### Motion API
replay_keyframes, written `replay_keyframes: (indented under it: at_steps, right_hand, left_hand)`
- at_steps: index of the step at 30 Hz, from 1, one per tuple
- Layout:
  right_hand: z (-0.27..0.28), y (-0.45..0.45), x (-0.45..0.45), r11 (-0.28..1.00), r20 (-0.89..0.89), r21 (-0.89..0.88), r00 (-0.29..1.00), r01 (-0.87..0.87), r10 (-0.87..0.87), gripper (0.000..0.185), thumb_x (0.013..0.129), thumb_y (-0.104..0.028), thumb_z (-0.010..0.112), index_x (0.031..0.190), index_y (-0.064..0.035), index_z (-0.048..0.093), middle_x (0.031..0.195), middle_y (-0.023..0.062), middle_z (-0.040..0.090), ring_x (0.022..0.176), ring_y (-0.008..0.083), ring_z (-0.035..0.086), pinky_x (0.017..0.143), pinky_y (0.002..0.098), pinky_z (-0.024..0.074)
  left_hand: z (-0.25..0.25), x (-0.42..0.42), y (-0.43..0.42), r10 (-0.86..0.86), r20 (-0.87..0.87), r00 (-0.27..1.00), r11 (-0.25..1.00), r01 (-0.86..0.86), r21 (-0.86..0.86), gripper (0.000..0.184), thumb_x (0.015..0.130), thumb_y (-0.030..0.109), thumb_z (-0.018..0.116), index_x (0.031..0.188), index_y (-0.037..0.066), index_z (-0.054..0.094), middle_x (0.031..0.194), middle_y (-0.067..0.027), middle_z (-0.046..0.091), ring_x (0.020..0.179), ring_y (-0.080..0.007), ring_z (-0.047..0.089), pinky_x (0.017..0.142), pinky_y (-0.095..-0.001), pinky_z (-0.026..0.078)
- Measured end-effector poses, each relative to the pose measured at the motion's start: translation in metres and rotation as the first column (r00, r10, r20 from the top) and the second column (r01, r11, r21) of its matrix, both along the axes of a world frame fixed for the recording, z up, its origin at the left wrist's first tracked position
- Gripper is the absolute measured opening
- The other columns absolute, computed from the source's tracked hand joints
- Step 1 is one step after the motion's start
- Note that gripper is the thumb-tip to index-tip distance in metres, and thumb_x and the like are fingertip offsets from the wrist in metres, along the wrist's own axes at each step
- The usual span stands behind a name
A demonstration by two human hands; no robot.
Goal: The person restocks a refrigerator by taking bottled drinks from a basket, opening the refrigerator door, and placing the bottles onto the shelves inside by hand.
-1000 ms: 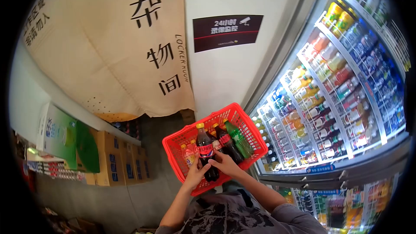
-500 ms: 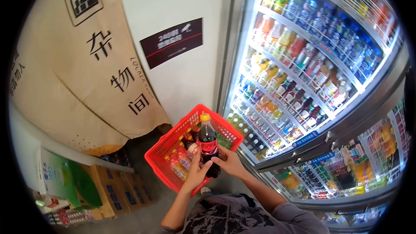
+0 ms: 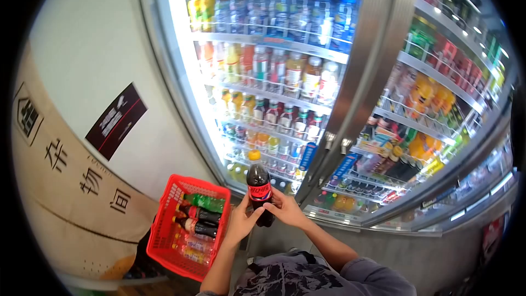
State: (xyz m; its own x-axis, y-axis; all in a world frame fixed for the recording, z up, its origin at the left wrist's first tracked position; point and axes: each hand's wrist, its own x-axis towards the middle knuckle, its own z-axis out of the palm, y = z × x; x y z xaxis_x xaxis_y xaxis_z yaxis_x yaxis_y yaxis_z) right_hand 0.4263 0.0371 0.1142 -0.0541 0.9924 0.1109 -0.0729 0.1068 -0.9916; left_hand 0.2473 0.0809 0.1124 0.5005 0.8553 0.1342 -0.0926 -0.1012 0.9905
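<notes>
An upright cola bottle (image 3: 259, 189) with a yellow cap, dark drink and red label is held in front of my body. My left hand (image 3: 241, 220) wraps its left side, while my right hand (image 3: 287, 209) grips the right side, thumbs near each other below the label. Left of my hands is a red plastic basket (image 3: 159, 235). Inside it lie a green bottle (image 3: 205, 203), dark cola bottles (image 3: 200, 215) and pinkish bottles with yellow labels (image 3: 192, 249).
Ahead stands a lit glass-door drinks fridge (image 3: 268, 90) with several shelves of bottles. Metal door handles (image 3: 345, 145) divide it from a second fridge (image 3: 433, 104) on the right. A beige curtain (image 3: 60, 186) hangs at left beside a white wall with a dark sign (image 3: 116, 121).
My view has turned right toward the fridges. The basket now appears farther left, no longer behind the bottle. Both hands keep hold of the cola bottle.
</notes>
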Motion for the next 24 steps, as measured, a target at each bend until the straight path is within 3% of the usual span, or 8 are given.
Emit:
replay_keyframes:
  at_steps: [3,8,13,15,17,19,23,24]
  right_hand:
    - [-0.003,-0.019,0.036,0.995,-0.004,0.03,0.995,0.1,-0.1,0.064,0.096,-0.015,0.061,0.15,-0.0011,0.029,0.128,0.0129,0.06,0.118,0.0166,0.056,0.099,0.031,0.0439]
    - [0.005,-0.051,0.084,0.976,0.054,0.033,0.974,0.217,-0.219,0.063,0.095,-0.02,0.063,0.148,-0.0006,0.033,0.133,0.0161,0.057,0.124,0.0199,0.054,0.104,0.0333,0.0405]
    - [0.002,-0.064,0.135,0.961,0.195,0.09,0.942,0.261,-0.274,0.061,0.097,-0.024,0.06,0.147,-0.0012,0.034,0.132,0.0196,0.057,0.122,0.0252,0.057,0.103,0.0349,0.0424]
    - [0.003,-0.063,0.154,0.898,0.229,0.19,0.871,0.398,-0.434,0.051,0.098,-0.018,0.058,0.143,-0.002,0.04,0.132,0.0152,0.058,0.121,0.0197,0.056,0.1,0.0334,0.0449]
    - [0.0,-0.055,0.168,0.708,0.222,0.288,0.674,0.645,-0.705,0.041,0.096,-0.02,0.061,0.131,-0.001,0.051,0.123,0.0171,0.063,0.111,0.0226,0.062,0.096,0.0334,0.0475]
    - [-0.008,-0.043,0.182,0.574,0.267,0.389,0.508,0.72,-0.819,0.039,0.093,-0.021,0.063,0.124,0.0011,0.055,0.117,0.0188,0.064,0.104,0.0285,0.063,0.089,0.0346,0.0488]
    - [-0.017,-0.015,0.189,0.488,0.251,0.462,0.419,0.741,-0.873,0.037,0.092,-0.023,0.065,0.118,0.0018,0.057,0.106,0.0178,0.067,0.094,0.0305,0.066,0.086,0.0346,0.0499]
    - [-0.011,-0.01,0.188,0.568,0.279,0.372,0.495,0.734,-0.823,0.035,0.092,-0.025,0.065,0.113,0.0021,0.059,0.098,0.0168,0.068,0.088,0.0297,0.066,0.083,0.0345,0.0503]
  left_hand:
    - [0.003,0.042,-0.002,-0.1,-0.049,0.994,0.995,0.101,0.014,0.07,0.088,0.014,0.07,0.148,0.004,0.035,0.122,-0.0131,0.062,0.11,-0.0172,0.061,0.093,-0.0322,0.049]
    - [0.011,0.104,-0.02,-0.12,-0.101,0.988,0.988,0.129,0.081,0.076,0.085,0.012,0.074,0.148,0.002,0.034,0.122,-0.0139,0.062,0.108,-0.0172,0.062,0.093,-0.0327,0.05]
    - [-0.01,0.148,-0.028,-0.142,0.023,0.99,0.986,0.14,0.085,0.077,0.083,0.006,0.074,0.148,0.0,0.033,0.124,-0.0135,0.062,0.11,-0.0173,0.061,0.096,-0.0331,0.048]
    - [-0.013,0.16,-0.031,-0.163,0.03,0.986,0.986,0.161,0.049,0.076,0.083,0.004,0.074,0.148,-0.001,0.033,0.125,-0.0132,0.061,0.113,-0.0173,0.059,0.098,-0.033,0.047]
    - [-0.018,0.168,-0.032,-0.111,0.121,0.986,0.993,0.114,-0.015,0.076,0.083,0.004,0.074,0.148,-0.001,0.033,0.127,-0.013,0.06,0.116,-0.0174,0.058,0.1,-0.0332,0.046]
    - [-0.013,0.17,-0.031,-0.124,0.116,0.985,0.992,0.127,-0.013,0.076,0.084,0.004,0.073,0.148,-0.001,0.032,0.129,-0.0124,0.058,0.118,-0.0175,0.056,0.101,-0.0334,0.044]
    - [-0.013,0.169,-0.03,-0.137,0.049,0.989,0.99,0.137,0.016,0.075,0.084,0.005,0.073,0.148,-0.002,0.032,0.133,-0.0122,0.056,0.118,-0.0172,0.056,0.1,-0.0327,0.044]
    - [-0.012,0.169,-0.03,-0.146,0.058,0.988,0.989,0.146,0.005,0.076,0.084,0.005,0.073,0.148,-0.002,0.032,0.134,-0.0123,0.055,0.119,-0.0171,0.055,0.1,-0.0325,0.044]
